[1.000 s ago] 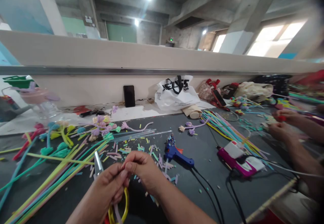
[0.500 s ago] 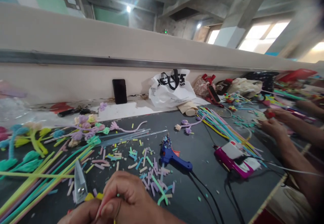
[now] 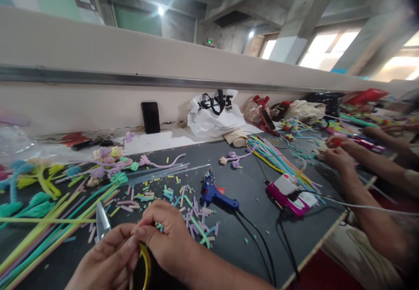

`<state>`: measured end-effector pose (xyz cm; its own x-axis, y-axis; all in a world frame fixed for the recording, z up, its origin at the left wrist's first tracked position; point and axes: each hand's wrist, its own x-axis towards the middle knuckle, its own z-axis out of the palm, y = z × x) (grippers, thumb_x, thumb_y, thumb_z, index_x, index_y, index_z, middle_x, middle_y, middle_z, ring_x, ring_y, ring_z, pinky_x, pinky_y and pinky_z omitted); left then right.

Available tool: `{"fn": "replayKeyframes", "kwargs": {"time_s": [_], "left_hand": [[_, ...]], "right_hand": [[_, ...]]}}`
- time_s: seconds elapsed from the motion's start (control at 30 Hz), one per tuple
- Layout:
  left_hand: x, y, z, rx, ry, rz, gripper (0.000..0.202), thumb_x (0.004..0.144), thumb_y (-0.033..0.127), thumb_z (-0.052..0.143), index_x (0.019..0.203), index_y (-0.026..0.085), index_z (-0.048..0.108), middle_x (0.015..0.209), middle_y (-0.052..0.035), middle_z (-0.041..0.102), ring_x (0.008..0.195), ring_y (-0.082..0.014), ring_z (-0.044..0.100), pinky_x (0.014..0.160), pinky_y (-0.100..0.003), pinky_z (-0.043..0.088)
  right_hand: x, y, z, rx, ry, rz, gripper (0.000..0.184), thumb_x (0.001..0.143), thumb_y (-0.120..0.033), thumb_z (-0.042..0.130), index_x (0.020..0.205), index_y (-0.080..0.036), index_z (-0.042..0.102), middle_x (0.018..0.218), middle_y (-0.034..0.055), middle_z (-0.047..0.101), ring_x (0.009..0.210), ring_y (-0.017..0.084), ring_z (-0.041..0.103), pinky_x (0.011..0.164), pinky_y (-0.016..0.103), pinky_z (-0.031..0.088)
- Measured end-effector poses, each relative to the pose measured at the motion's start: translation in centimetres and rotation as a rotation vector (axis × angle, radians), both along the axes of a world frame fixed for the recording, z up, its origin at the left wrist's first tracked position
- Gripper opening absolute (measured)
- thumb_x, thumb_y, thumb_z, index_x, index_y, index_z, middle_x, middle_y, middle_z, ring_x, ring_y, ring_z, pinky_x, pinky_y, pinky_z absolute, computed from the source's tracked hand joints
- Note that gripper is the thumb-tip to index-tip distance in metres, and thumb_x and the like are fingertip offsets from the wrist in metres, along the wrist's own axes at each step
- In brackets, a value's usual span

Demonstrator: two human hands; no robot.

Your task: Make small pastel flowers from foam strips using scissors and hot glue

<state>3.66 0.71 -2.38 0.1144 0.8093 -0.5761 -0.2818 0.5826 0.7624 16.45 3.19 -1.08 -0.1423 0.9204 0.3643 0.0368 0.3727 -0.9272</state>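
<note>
My left hand and my right hand meet at the lower middle, fingertips pinched together. What they pinch is mostly hidden; a thin pale strip shows below the left fingers. A glossy yellow curved band shows beneath my right hand, possibly a scissors handle. The scissors lie behind my left hand, metal blade pointing away, the rest covered. Fuzzy pipe cleaner stems in yellow, green, pink and purple lie to the left. Short cut pipe cleaner pieces are scattered beyond my right hand.
A blue glue gun trails its cord toward the front. Finished fuzzy flowers lie at left. Behind stand a phone and a white bag. A magenta power box sits at right, near a co-worker's hands.
Both hands have risen into fuller view, their fingertips now meeting in a pinch. The yellow band shows more clearly. The scissors' pivot is now covered. The background has shifted slightly left.
</note>
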Motion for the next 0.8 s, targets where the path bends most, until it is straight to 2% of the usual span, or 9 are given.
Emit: {"fn": "replayKeyframes", "kwargs": {"time_s": [0.17, 0.3, 0.37, 0.43, 0.53, 0.6, 0.63, 0.7, 0.8], "left_hand": [[0.7, -1.0, 1.0, 0.101, -0.045, 0.079, 0.043, 0.045, 0.042, 0.079, 0.071, 0.017, 0.054, 0.042, 0.0086, 0.043, 0.031, 0.0025, 0.022, 0.032, -0.01, 0.016], [0.4, -1.3, 0.9, 0.147, -0.18, 0.075, 0.03, 0.057, 0.03, 0.075, 0.068, 0.017, 0.05, 0.047, 0.0092, 0.04, 0.034, 0.0016, 0.022, 0.033, -0.011, 0.021], [-0.2, -0.9, 0.6, 0.163, -0.267, 0.036, 0.027, 0.062, 0.03, 0.072, 0.067, 0.016, 0.049, 0.049, 0.0088, 0.039, 0.035, 0.002, 0.019, 0.032, -0.011, 0.018], [-0.8, -0.4, 0.5, 0.176, -0.357, -0.001, 0.025, 0.067, 0.031, 0.069, 0.068, 0.015, 0.05, 0.05, 0.0087, 0.038, 0.035, 0.0023, 0.016, 0.032, -0.011, 0.015], [-1.5, 0.1, 0.5, 0.191, -0.437, -0.025, 0.02, 0.072, 0.029, 0.064, 0.078, 0.015, 0.052, 0.053, 0.0089, 0.038, 0.036, 0.0024, 0.013, 0.032, -0.011, 0.012], [-1.6, 0.1, 0.6, 0.183, -0.45, -0.043, 0.019, 0.073, 0.028, 0.063, 0.083, 0.015, 0.053, 0.053, 0.009, 0.038, 0.036, 0.0024, 0.012, 0.032, -0.011, 0.012], [-1.5, 0.0, 0.7, 0.177, -0.45, -0.053, 0.018, 0.074, 0.027, 0.062, 0.084, 0.016, 0.052, 0.053, 0.0091, 0.038, 0.036, 0.0024, 0.012, 0.032, -0.011, 0.011], [-1.3, -0.3, 0.9, 0.169, -0.453, -0.083, 0.017, 0.075, 0.028, 0.061, 0.082, 0.016, 0.052, 0.052, 0.0089, 0.038, 0.035, 0.0025, 0.011, 0.032, -0.012, 0.011], [-1.2, -0.6, 1.1, 0.158, -0.48, -0.152, 0.018, 0.075, 0.03, 0.06, 0.073, 0.014, 0.051, 0.051, 0.0081, 0.04, 0.034, 0.0029, 0.01, 0.031, -0.012, 0.01]], "right_hand": [[-0.2, -0.8, -0.1, 0.176, -0.098, -0.125, 0.017, 0.071, -0.016, 0.053, 0.055, -0.019, 0.048, 0.06, -0.002, 0.046, 0.063, 0.013, 0.047, 0.062, 0.025, 0.036], [-0.3, -0.7, 0.5, 0.15, -0.095, -0.201, 0.018, 0.075, -0.018, 0.05, 0.057, -0.019, 0.047, 0.06, -0.0027, 0.044, 0.061, 0.012, 0.043, 0.06, 0.024, 0.034], [0.2, -0.6, 2.0, 0.132, -0.035, -0.239, 0.016, 0.078, -0.02, 0.049, 0.062, -0.019, 0.051, 0.065, -0.0017, 0.046, 0.064, 0.012, 0.044, 0.061, 0.024, 0.035], [1.3, -0.8, 4.2, 0.146, 0.017, -0.257, 0.01, 0.079, -0.023, 0.052, 0.07, -0.019, 0.056, 0.071, -0.0009, 0.048, 0.066, 0.012, 0.044, 0.061, 0.024, 0.035], [3.5, -1.8, 7.9, 0.101, 0.088, -0.295, 0.008, 0.081, -0.026, 0.051, 0.085, -0.023, 0.057, 0.063, -0.0036, 0.045, 0.056, 0.01, 0.04, 0.052, 0.022, 0.031], [5.0, -2.5, 9.1, 0.136, 0.06, -0.342, 0.008, 0.081, -0.026, 0.052, 0.087, -0.024, 0.056, 0.065, -0.0033, 0.047, 0.056, 0.01, 0.041, 0.051, 0.022, 0.031], [5.7, -2.8, 9.1, 0.138, -0.02, -0.359, 0.008, 0.08, -0.024, 0.053, 0.088, -0.024, 0.056, 0.067, -0.0029, 0.049, 0.057, 0.01, 0.042, 0.053, 0.023, 0.032], [7.0, -3.0, 7.8, 0.145, -0.252, -0.372, 0.008, 0.078, -0.019, 0.055, 0.084, -0.023, 0.058, 0.066, -0.0026, 0.05, 0.058, 0.011, 0.043, 0.056, 0.024, 0.033], [8.1, -3.0, 4.0, 0.083, -0.61, -0.282, 0.011, 0.076, -0.013, 0.052, 0.076, -0.022, 0.059, 0.065, -0.0018, 0.054, 0.059, 0.013, 0.047, 0.058, 0.025, 0.032]]}}
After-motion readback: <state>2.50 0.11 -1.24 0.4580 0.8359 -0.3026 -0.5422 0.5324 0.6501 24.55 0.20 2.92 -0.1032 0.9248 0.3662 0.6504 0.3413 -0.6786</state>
